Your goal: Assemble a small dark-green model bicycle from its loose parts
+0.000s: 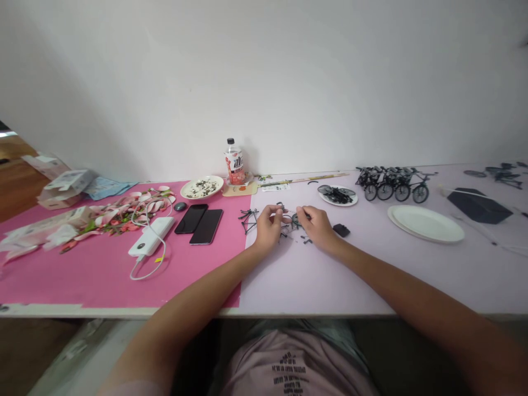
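Observation:
My left hand (269, 226) is closed in a pinch over the lilac part of the table, but what its fingertips grip is too small to make out. Facing it, my right hand (317, 226) is closed on a small dark model bicycle wheel (295, 220), which shows at its fingertips. The two hands are a short gap apart. Small dark plastic pieces (307, 240) lie around and below them. A dark model bicycle frame (248, 219) rests just left of my left hand. Beside my right wrist is a small black block (341, 230).
Behind my right hand, a plate (355, 201) holds dark parts. Assembled model bicycles (396, 184) stand farther right, near empty white plates (427, 224). On the left are two phones (207, 226), a white power bank (151, 236), artificial petals (127, 212) and a bottle (235, 163).

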Tool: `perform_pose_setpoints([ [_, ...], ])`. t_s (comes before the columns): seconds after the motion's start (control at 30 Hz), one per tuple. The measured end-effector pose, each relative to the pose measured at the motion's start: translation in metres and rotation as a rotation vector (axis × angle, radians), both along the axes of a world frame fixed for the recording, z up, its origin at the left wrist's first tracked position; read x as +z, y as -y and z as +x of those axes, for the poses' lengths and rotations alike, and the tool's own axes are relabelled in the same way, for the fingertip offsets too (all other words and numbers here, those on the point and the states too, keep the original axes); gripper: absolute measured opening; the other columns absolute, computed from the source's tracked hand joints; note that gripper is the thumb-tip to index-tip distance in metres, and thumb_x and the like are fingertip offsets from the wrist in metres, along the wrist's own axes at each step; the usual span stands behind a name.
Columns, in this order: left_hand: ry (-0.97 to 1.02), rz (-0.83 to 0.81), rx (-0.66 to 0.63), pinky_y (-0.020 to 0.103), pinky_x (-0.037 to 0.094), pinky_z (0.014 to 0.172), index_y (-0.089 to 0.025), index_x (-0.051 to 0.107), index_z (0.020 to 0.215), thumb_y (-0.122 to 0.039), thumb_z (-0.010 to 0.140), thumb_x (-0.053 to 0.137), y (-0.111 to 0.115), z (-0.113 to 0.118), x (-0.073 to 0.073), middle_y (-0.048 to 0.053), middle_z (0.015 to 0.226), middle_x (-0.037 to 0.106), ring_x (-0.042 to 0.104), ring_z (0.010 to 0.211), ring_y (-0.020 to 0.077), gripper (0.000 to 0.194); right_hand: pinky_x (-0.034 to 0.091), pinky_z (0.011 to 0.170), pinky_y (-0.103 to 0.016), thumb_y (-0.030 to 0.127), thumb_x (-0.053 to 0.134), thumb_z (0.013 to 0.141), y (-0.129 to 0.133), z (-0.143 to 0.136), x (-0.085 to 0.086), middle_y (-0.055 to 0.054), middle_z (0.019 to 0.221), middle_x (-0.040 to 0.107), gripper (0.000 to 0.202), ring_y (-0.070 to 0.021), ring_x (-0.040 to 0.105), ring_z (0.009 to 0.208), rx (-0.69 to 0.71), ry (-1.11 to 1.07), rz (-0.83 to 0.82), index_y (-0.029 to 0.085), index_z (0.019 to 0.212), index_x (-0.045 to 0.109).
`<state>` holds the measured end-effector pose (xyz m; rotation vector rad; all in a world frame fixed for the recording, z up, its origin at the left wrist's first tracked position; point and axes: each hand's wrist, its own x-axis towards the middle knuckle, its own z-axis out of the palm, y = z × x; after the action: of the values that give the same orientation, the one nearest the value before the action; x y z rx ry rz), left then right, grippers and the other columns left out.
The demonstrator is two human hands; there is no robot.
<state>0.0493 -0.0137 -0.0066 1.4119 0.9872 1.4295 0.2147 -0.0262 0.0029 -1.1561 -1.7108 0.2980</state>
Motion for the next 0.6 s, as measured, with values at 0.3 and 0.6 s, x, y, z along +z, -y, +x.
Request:
perform_pose_setpoints([
  [0.3,0.004,-0.006,-0.020,0.021,0.056,0.056,-0.019,0.055,0.101,-0.051,0.095,0.070,0.0010,0.0004,0.0001,0.010,0.108,0.075,0.079,0.079,0.0181,0.036,0.038,0.062,-0.034,0.068,0.041,0.103,0.0001,0.0004,-0.0002,-0.001,0.060,0.051,0.057,-0.0193,0.047,0.060,0.015,-0.012,-0.023,0.025,0.065,0.042],
  [0.6,-0.048,0.054,-0.022,0.023,0.052,0.054,-0.018,0.057,0.092,-0.050,0.092,0.073,0.0031,-0.0027,0.0058,0.010,0.105,0.077,0.073,0.062,0.0135,0.035,0.040,0.062,-0.034,0.070,0.046,0.102,-0.0007,0.0022,-0.0007,-0.002,0.060,0.054,0.058,-0.0195,0.050,0.061,0.020,-0.049,-0.058,0.025,0.064,0.045],
])
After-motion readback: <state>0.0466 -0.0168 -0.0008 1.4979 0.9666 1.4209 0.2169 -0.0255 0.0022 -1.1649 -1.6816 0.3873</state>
